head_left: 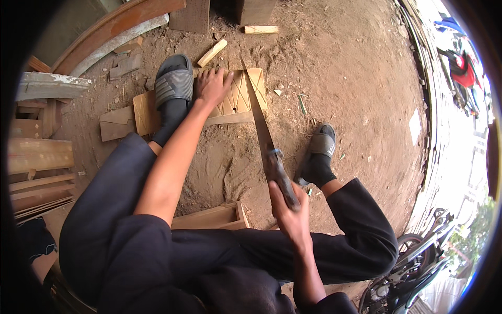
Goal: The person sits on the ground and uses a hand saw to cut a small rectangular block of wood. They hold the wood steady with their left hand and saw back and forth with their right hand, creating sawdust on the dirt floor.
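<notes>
A wooden board [230,103] marked with crossing pencil lines lies on a low wooden support over the dirt. My left hand [212,87] presses on its top, fingers spread toward the far edge. Beside that hand, my left foot in a grey slide sandal [174,86] stands on the wood. My right hand [291,212] is closed around the dark handle of a handsaw [260,121]. The saw's long blade slants away from me across the board near its right end, its tip past the far edge. A dark hole shows in the board left of the blade.
Loose wood offcuts [212,53] lie beyond the board. Stacked planks and wooden frames [42,157] stand at the left. My right sandal [320,144] rests on the dirt floor [361,104]. A motorcycle [402,272] is at the lower right, and a wooden box [214,217] sits below me.
</notes>
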The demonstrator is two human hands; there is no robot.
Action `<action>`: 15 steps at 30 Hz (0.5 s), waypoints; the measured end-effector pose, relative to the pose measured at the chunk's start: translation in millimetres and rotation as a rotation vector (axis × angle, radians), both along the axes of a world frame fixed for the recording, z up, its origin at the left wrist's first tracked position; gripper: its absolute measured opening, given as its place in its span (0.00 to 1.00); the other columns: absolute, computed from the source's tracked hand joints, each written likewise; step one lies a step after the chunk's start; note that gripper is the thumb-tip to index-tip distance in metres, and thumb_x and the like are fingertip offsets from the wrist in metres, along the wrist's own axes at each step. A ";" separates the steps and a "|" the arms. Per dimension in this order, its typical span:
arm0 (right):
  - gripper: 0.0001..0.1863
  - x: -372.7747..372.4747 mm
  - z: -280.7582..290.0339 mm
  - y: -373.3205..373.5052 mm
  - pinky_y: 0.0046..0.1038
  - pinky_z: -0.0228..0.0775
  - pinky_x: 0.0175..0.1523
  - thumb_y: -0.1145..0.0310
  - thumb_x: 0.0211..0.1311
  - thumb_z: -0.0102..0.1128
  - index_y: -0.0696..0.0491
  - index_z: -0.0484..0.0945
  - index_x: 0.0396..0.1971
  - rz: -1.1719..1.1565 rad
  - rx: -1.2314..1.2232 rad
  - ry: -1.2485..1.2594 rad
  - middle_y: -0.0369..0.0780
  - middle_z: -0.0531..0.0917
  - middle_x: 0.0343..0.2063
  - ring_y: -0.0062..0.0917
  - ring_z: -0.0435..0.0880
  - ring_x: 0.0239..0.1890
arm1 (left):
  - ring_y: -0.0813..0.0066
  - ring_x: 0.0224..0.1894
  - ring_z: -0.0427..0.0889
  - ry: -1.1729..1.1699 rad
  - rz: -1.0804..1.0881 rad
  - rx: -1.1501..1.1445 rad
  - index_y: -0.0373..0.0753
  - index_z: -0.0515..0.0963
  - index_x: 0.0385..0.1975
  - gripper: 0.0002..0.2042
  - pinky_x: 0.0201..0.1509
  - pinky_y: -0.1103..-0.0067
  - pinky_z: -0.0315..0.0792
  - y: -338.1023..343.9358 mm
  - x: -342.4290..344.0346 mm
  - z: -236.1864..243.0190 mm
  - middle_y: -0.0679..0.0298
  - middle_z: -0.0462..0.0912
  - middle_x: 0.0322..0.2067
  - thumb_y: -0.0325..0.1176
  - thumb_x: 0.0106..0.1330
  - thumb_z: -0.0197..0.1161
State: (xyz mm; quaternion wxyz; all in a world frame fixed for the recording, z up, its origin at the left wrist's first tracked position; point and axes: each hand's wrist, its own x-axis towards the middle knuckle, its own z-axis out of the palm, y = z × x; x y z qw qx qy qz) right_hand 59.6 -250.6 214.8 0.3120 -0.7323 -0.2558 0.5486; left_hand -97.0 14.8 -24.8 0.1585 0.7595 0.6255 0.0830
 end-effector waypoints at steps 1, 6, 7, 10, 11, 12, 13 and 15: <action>0.15 2.2 10.5 -5.7 0.23 0.57 0.25 0.64 0.68 0.57 0.59 0.73 0.24 0.011 -0.024 -0.008 0.30 0.68 0.16 0.11 0.64 0.23 | 0.50 0.60 0.70 0.007 0.041 0.028 0.39 0.71 0.58 0.31 0.65 0.59 0.58 3.1 4.7 0.9 0.48 0.75 0.54 0.60 0.72 0.37; 0.15 -4.4 -8.8 20.1 0.26 0.57 0.24 0.65 0.66 0.59 0.60 0.71 0.23 0.091 0.053 -0.130 0.35 0.67 0.14 0.14 0.62 0.20 | 0.53 0.48 0.80 0.006 0.111 -0.012 0.36 0.78 0.49 0.28 0.56 0.59 0.67 10.7 5.5 -3.3 0.48 0.83 0.43 0.52 0.73 0.36; 0.16 -5.3 -12.1 28.2 0.27 0.56 0.24 0.65 0.66 0.59 0.60 0.71 0.23 0.091 0.046 -0.136 0.36 0.67 0.14 0.15 0.62 0.20 | 0.54 0.47 0.80 0.013 0.094 -0.009 0.37 0.79 0.47 0.28 0.56 0.59 0.68 10.8 7.6 2.2 0.49 0.83 0.42 0.52 0.73 0.36; 0.17 -11.2 -11.6 37.1 0.28 0.57 0.25 0.65 0.67 0.58 0.60 0.70 0.22 0.088 0.058 -0.148 0.38 0.66 0.13 0.16 0.62 0.20 | 0.54 0.44 0.82 0.019 0.069 0.022 0.37 0.81 0.42 0.27 0.54 0.61 0.70 8.0 7.4 13.5 0.49 0.85 0.39 0.50 0.73 0.36; 0.18 -12.7 0.7 32.3 0.28 0.58 0.25 0.65 0.67 0.58 0.60 0.70 0.21 0.093 0.040 -0.144 0.38 0.66 0.13 0.15 0.62 0.20 | 0.54 0.44 0.82 0.002 0.081 -0.002 0.37 0.81 0.42 0.27 0.54 0.61 0.70 11.3 8.3 14.2 0.49 0.85 0.38 0.50 0.73 0.35; 0.18 -14.5 17.4 21.6 0.28 0.58 0.25 0.64 0.67 0.58 0.60 0.70 0.21 0.098 0.021 -0.140 0.38 0.67 0.13 0.15 0.62 0.20 | 0.54 0.44 0.82 -0.015 0.093 -0.026 0.37 0.81 0.42 0.27 0.55 0.61 0.70 13.6 8.8 14.6 0.49 0.85 0.38 0.49 0.73 0.35; 0.18 -13.2 26.6 11.3 0.28 0.58 0.25 0.64 0.67 0.58 0.60 0.69 0.20 0.103 -0.010 -0.134 0.38 0.67 0.13 0.15 0.62 0.20 | 0.53 0.44 0.82 -0.030 0.105 -0.063 0.36 0.81 0.42 0.27 0.55 0.61 0.69 9.4 11.1 15.9 0.49 0.85 0.38 0.49 0.73 0.35; 0.17 -6.7 28.0 3.8 0.28 0.59 0.25 0.65 0.66 0.58 0.61 0.70 0.21 0.098 -0.037 -0.138 0.38 0.68 0.13 0.16 0.63 0.20 | 0.53 0.43 0.82 -0.001 0.096 -0.054 0.36 0.81 0.41 0.27 0.55 0.60 0.69 7.7 14.1 19.5 0.49 0.85 0.38 0.48 0.73 0.35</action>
